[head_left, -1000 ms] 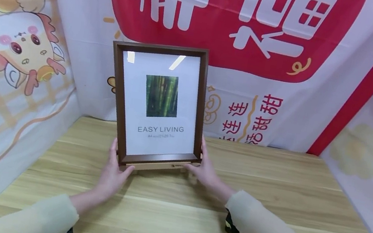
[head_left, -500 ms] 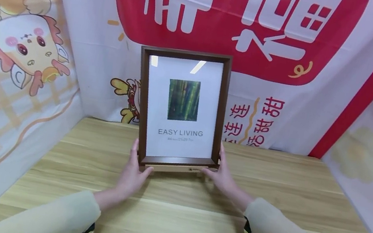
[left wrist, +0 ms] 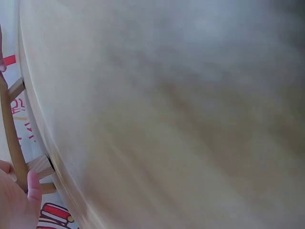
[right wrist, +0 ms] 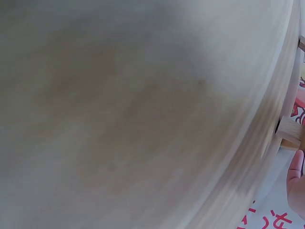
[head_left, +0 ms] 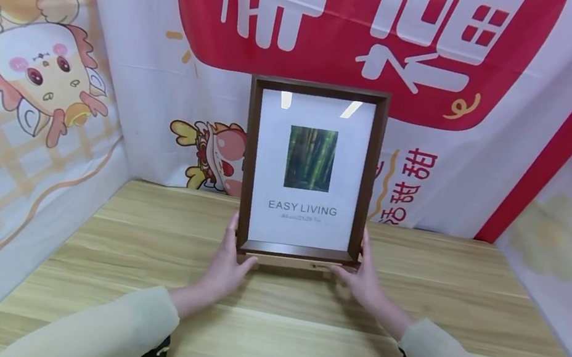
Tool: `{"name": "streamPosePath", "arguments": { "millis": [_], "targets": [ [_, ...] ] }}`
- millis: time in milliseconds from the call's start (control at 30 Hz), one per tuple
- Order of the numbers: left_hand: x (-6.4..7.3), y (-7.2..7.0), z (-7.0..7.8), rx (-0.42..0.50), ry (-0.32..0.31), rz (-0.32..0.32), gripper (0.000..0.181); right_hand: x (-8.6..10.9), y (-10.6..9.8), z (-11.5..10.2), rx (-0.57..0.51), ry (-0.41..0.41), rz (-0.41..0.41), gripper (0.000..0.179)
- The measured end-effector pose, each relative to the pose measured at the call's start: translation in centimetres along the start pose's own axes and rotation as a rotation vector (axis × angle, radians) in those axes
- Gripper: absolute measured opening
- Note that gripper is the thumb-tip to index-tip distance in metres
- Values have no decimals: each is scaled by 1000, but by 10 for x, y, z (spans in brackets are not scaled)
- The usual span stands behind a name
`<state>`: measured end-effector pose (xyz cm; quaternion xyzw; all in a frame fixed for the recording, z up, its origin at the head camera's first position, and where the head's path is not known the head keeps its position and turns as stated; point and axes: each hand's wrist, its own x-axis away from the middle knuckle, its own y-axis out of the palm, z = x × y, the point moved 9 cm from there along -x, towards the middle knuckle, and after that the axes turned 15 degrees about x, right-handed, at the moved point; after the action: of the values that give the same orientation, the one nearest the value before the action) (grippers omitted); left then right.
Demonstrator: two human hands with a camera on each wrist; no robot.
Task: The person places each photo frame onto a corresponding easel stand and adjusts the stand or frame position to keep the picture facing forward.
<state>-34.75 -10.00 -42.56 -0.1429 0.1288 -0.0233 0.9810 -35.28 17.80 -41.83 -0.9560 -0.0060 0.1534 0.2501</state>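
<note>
A dark brown picture frame stands upright, leaning slightly back, on the ledge of a light wooden easel stand. Behind its glass is a white sheet with a bamboo picture and the words EASY LIVING. My left hand grips the stand's left end, thumb in front of the ledge. At the opposite end my right hand holds on the same way. Short wooden legs of the stand show in the left wrist view, beside the left thumb. Only part of a leg and the right thumb appear in the right wrist view.
The wood-grain table spreads around the stand. A white cloth backdrop with red lettering hangs close behind the frame. Printed cloth walls rise at the left and right sides.
Both hands have moved to the right, carrying the stand and picture frame along. The frame, tilted and angled earlier, now faces straight on. More of the backdrop's cartoon print shows at its left.
</note>
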Motion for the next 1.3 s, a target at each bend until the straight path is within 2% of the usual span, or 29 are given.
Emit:
{"name": "streamPosePath", "arguments": {
  "millis": [333,733,1300],
  "targets": [
    [-4,13,2,10,15,-26,113,15,-10,12,110,87,-9,118],
    [-6,17,-1,7,-20,-24,113,19,-15,11,169,65,17,120],
    [-8,16,7,18,14,-34,112,18,-16,10,148,47,19,119]
  ]
}}
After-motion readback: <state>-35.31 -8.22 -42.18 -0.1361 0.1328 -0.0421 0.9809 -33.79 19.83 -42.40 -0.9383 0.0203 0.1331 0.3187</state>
